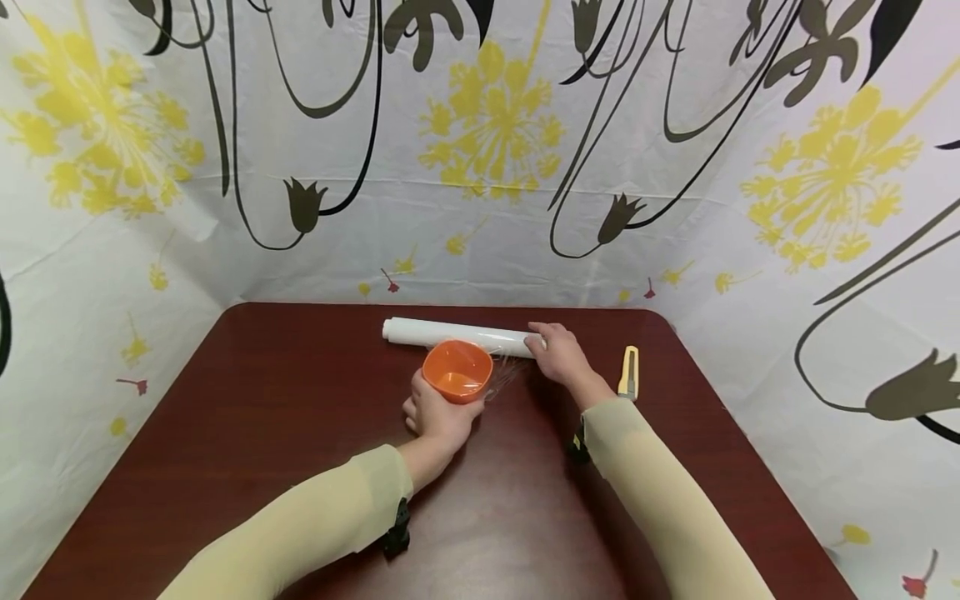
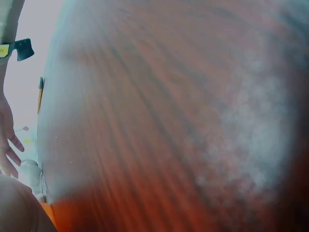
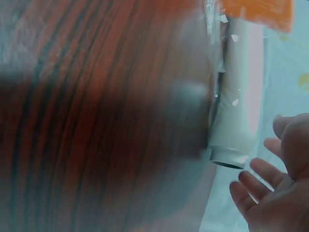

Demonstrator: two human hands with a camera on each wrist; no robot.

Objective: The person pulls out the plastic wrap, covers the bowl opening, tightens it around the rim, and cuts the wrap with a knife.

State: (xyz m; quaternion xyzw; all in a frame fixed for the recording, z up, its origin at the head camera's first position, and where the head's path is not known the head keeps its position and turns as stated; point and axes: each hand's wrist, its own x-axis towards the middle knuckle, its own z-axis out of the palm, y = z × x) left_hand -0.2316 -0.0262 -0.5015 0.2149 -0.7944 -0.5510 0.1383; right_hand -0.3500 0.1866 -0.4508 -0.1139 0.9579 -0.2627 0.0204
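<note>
My left hand (image 1: 442, 417) grips an orange bowl (image 1: 454, 375) from its near side, its mouth facing up. Behind the bowl lies a white roll of plastic wrap (image 1: 427, 332), running left to right. A loose clear sheet of film (image 1: 506, 372) spreads between the bowl and the roll's right part. My right hand (image 1: 558, 350) is at the right end of the roll; in the right wrist view its fingers (image 3: 263, 176) are spread beside the roll's hollow end (image 3: 228, 158). Only an orange edge of the bowl (image 2: 48, 212) shows in the left wrist view.
A yellow box cutter (image 1: 629, 372) lies to the right of my right hand on the dark red-brown table (image 1: 300, 400). A white cloth with a flower print (image 1: 480, 250) hangs around the table's back and sides.
</note>
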